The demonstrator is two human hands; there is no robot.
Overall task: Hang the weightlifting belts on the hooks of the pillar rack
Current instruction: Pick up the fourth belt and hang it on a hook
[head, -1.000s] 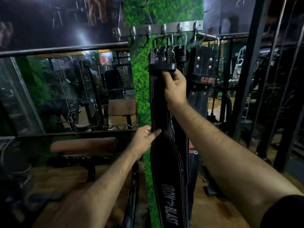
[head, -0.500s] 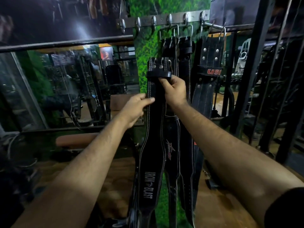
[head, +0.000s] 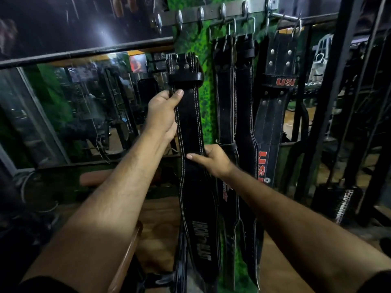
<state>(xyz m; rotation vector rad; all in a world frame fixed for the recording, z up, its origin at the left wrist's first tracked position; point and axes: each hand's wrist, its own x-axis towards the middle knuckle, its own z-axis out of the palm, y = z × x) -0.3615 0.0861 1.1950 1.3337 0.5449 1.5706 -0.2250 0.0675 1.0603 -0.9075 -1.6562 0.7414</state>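
Your hands have swapped places on the black belt (head: 190, 123): your left hand (head: 161, 112) now pinches it below the hook rail (head: 211, 12), your right hand (head: 212, 160) grips lower. Three belts hang; this one doesn't yet.

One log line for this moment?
left hand: grips belt top | right hand: grips lower | belt: unhung | hooks: free
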